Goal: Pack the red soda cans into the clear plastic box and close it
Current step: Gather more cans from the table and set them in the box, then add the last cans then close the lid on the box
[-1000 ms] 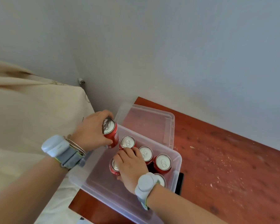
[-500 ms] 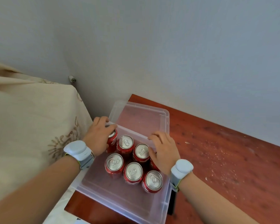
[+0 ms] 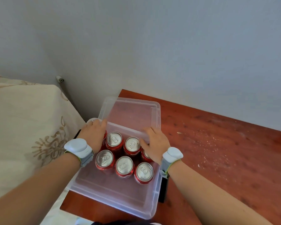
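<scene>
The clear plastic box [image 3: 113,198] stands open at the left end of the wooden table. Several red soda cans [image 3: 124,166] stand upright in two rows in its far half. One can is mostly hidden under my left hand and another under my right hand. The clear lid [image 3: 133,113] lies behind the box against the wall. My left hand [image 3: 94,135] grips the lid's near left corner. My right hand [image 3: 154,143] has its fingers curled over the lid's near edge, further right.
The red-brown wooden table [image 3: 217,159] stretches to the right, dusted with pale specks. A cream bed cover with gold embroidery [image 3: 28,127] lies close on the left. A grey wall runs behind. A black object [image 3: 163,189] sticks out beside the box's right wall.
My left hand set its can into the box and let go. My right hand left the cans. Both hands moved to the lid's near edge.
</scene>
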